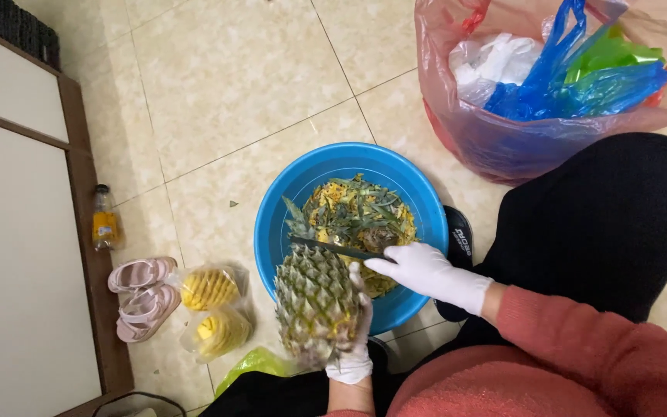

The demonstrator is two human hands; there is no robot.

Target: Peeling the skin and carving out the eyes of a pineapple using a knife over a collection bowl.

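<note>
So the pineapple (pixel 316 303) is held over the near edge of the blue basin (pixel 287 202), long axis running roughly away from the person, top end pointing into the basin; the left hand (pixel 355 340) in a white glove is wrapped around its lower right side, fingers curled tight on the skin; the right hand (pixel 424 270), also gloved, comes in from the right and is closed around the handle of a knife (pixel 339 249); the blade lies crosswise over the fruit's far end, pretty much square to that long axis, so the right hand is the nearer one to the cut line; fruit looks unpeeled, green-yellow and scaly, no leafy crown left on it as far as I can see; basin's full of leaves and peel scraps (pixel 357 210).
</note>
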